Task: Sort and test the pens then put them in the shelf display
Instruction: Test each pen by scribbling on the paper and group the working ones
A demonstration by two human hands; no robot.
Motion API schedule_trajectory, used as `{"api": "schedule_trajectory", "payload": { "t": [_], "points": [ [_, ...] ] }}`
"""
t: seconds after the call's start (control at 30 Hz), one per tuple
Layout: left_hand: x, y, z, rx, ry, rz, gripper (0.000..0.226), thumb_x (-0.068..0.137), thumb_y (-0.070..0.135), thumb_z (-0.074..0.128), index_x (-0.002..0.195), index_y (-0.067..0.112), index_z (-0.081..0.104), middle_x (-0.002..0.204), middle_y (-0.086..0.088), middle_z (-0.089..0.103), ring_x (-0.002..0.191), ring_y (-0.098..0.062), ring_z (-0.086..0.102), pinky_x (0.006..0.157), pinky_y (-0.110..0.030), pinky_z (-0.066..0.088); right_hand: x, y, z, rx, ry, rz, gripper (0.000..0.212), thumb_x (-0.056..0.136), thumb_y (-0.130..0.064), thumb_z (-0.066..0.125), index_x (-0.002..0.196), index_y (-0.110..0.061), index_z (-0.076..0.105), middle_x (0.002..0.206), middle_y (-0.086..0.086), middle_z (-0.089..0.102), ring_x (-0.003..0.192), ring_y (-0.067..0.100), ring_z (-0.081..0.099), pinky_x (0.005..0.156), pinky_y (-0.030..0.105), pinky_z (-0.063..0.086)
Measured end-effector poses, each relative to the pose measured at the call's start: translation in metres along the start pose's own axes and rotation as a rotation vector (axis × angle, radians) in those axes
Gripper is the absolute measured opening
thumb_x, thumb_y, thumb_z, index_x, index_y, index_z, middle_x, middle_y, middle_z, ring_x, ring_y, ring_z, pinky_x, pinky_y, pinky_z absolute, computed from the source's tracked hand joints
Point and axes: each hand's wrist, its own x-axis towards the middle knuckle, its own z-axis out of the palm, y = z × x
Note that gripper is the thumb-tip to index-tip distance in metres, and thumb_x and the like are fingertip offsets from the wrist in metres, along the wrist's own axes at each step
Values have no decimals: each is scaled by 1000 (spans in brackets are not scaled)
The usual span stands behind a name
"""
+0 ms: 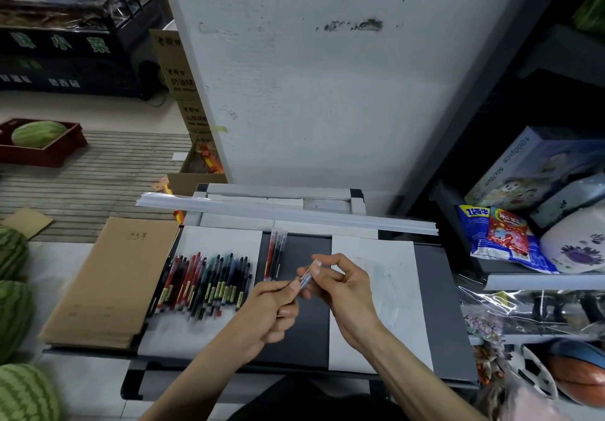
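Both my hands meet over the dark table (448, 316) on one blue pen (306, 277) with a clear cap. My left hand (271, 309) pinches its lower end, and my right hand (337, 283) grips its upper end by the cap. A row of several red, green, blue and black pens (203, 285) lies on a white sheet (226, 240) to the left. Two or three sorted pens (275, 253), red and dark, lie side by side on the dark surface just beyond my hands. A second white sheet (389, 293) with faint marks lies under my right hand.
A stack of brown notebooks (108, 283) sits at the table's left. Long white strips (294, 213) cross the back edge before a white pillar (327, 77). Shelves on the right hold a puzzle box (530, 165), snack bags (501, 237) and balls (576, 371). Watermelons (13, 293) lie on the floor left.
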Motion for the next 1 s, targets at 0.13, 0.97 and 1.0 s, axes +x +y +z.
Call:
{"api": "schedule_trajectory", "payload": {
  "t": [0.13, 0.97, 1.0],
  "points": [
    [-2, 4, 6, -329, -96, -124, 19, 101, 28, 58, 97, 10, 65, 66, 3, 27, 44, -4, 17, 33, -16, 10, 7, -9, -3, -50, -52, -4, 16, 98, -4, 66, 112, 3, 65, 99, 25, 76, 80, 31, 71, 93, 43, 59],
    [116, -4, -46, 1089, 429, 193, 26, 92, 24, 77, 72, 18, 60, 68, 4, 55, 66, -14, 55, 60, -24, 41, 14, 42, -91, -1705, -19, 33, 40, 101, -29, 51, 140, -25, 51, 132, -2, 56, 118, 19, 58, 89, 31, 51],
    [125, -3, -47, 1110, 433, 197, 40, 91, 21, 77, 62, 18, 49, 59, 1, 47, 58, -16, 49, 56, -27, 39, 13, 45, -93, -1723, -34, 33, 41, 101, -28, 51, 142, -24, 50, 133, -2, 55, 119, 19, 56, 91, 31, 50]
  ]
}}
